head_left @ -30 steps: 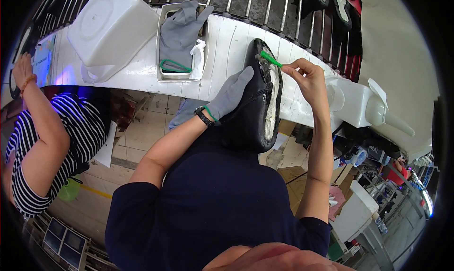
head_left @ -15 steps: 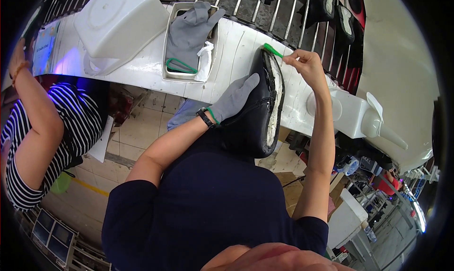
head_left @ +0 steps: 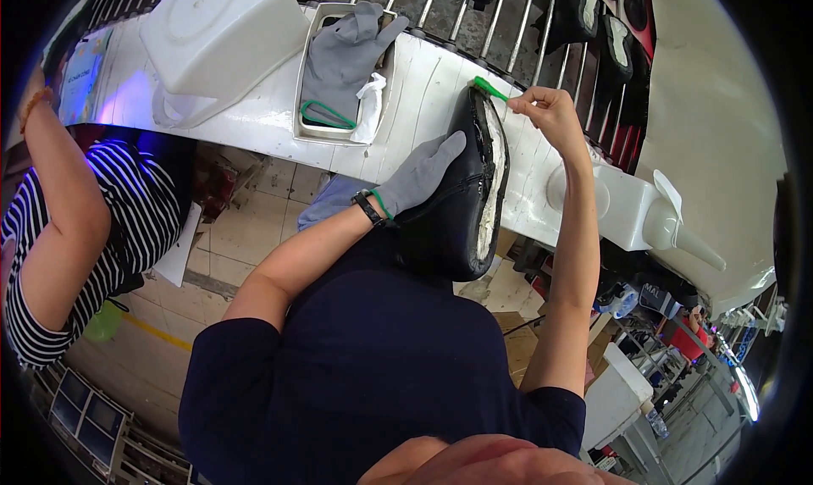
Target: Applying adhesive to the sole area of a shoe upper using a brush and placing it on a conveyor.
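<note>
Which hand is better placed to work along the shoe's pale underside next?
The right hand, probably: it holds the green tool at the far end of the black shoe, while the gloved left hand holds it.

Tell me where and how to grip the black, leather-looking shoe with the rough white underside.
Take the shoe by its smooth, rounded upper, from the left, where the grey-gloved left hand holds it. The underside faces right, toward the bare right hand with the slim green tool, so this grip should leave that face clear.
</note>
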Available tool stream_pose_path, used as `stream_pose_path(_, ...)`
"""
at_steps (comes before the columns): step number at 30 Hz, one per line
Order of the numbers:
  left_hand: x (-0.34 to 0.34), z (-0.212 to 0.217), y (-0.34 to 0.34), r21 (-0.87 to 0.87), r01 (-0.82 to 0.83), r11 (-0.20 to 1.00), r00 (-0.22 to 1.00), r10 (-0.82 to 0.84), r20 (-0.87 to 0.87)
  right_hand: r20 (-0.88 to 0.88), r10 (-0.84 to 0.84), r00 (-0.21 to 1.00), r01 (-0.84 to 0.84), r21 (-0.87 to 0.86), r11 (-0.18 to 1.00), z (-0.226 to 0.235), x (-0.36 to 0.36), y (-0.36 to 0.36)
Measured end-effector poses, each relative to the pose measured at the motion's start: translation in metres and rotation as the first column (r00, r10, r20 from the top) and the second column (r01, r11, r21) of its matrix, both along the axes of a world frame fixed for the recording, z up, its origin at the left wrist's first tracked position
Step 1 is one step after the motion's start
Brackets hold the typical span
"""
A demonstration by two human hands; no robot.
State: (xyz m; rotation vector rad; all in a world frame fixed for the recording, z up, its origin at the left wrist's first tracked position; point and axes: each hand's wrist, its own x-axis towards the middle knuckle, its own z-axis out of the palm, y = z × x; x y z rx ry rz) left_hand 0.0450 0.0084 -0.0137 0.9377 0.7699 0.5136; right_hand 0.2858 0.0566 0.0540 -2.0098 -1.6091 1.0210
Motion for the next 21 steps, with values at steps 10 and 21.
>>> stream_pose_path(10, 0.002, -0.006, -0.002, 0.003, 0.003, 1.000, 1.000, -0.003, -0.017, -0.284, 0.200, 0.938, -0.244, -0.127, 0.961, 0.015, 0.018, -0.015)
stream_pose_path(21, 0.002, -0.004, -0.002, 0.010, 0.018, 1.000, 0.999, -0.017, -0.029, -0.351, 0.158, 0.923, -0.248, -0.229, 0.941, 0.033, 0.016, -0.052)
